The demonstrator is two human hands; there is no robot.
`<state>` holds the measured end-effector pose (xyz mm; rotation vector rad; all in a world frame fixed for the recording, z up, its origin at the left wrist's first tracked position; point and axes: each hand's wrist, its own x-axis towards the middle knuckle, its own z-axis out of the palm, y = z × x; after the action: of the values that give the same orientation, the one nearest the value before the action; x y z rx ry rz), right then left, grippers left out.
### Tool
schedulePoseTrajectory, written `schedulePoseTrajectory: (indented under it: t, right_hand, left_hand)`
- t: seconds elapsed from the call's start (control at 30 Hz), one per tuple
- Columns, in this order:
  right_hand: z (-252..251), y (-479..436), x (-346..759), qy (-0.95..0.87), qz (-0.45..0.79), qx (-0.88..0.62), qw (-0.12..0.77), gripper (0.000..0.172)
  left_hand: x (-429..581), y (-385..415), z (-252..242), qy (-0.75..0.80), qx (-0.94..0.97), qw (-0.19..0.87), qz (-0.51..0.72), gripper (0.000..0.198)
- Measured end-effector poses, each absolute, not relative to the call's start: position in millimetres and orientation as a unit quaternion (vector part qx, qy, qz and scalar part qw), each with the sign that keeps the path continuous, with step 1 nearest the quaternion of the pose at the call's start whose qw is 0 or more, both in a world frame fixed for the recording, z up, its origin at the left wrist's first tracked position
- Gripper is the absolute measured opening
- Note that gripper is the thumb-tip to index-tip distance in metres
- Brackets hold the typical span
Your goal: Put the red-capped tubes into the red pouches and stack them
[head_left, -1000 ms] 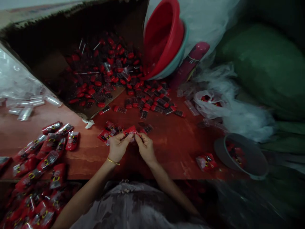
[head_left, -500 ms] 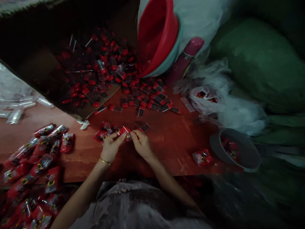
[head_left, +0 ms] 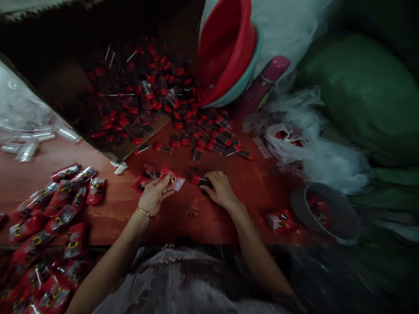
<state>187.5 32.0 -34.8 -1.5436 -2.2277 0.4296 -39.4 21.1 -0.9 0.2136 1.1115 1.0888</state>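
My left hand [head_left: 154,193] pinches a red printed wrapper [head_left: 173,179] with a clear end, above the red tabletop [head_left: 131,218]. Beneath and behind it lie more red wrappers [head_left: 141,183]. To the right, the curled fingers of my right hand [head_left: 220,187] are round a small clear tube with a red cap [head_left: 202,181] and dark contents. Many similar capped tubes [head_left: 216,139] are heaped farther back, spilling out of a cardboard box [head_left: 62,100].
Filled red packets [head_left: 65,192] are piled at the left. Red [head_left: 225,56] and teal basins lean behind the tubes, beside a pink spray can [head_left: 262,87]. A grey tub [head_left: 347,218], a red packet [head_left: 280,220] and plastic bags [head_left: 340,161] are at the right.
My hands have moved apart. The left keeps the wrapper, now more exposed, while the right has let go of it, moved right and closed on a capped tube. The view has shifted slightly.
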Motion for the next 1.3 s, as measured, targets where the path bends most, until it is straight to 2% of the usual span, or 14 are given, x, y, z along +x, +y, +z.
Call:
schedulePoseTrajectory:
  t: [0.13,0.23,0.37,0.53,0.73,0.93,1.13,1.3]
  right_hand:
    - [-27.5,-0.6,172.5,-0.715,0.317,-0.542,0.309,0.022]
    - [-13.2,-18.9,162.6,-0.658,0.436,-0.508,0.345,0.02]
    - [0.7,-22.3,155.5,-0.598,0.523,-0.495,0.352,0.017]
    - [0.3,-15.5,149.4,-0.533,0.62,-0.474,0.328,0.023]
    - [-8.0,-15.6,140.0,-0.501,0.608,-0.496,0.364,0.027]
    - [-9.8,-20.0,130.5,-0.546,0.546,-0.495,0.398,0.021]
    - [-21.0,-24.4,111.0,-0.522,0.439,-0.559,0.472,0.022]
    - [-25.1,-27.4,101.7,-0.51,0.419,-0.561,0.499,0.023]
  left_hand:
    - [-40.9,19.5,-1.4,0.5,0.109,0.706,0.49,0.034]
    - [-38.8,17.7,-0.2,0.496,0.14,0.707,0.484,0.036]
    - [-34.3,14.7,3.9,0.487,0.176,0.704,0.486,0.037]
    - [-34.3,11.4,8.0,0.484,0.213,0.688,0.497,0.037]
    - [-32.0,8.7,4.9,0.468,0.214,0.679,0.523,0.036]
    - [-16.0,2.9,0.4,0.455,0.258,0.662,0.537,0.032]
    - [1.7,-1.0,0.0,0.47,0.154,0.639,0.589,0.036]
    - [9.9,-6.0,-3.0,0.474,0.135,0.639,0.59,0.036]
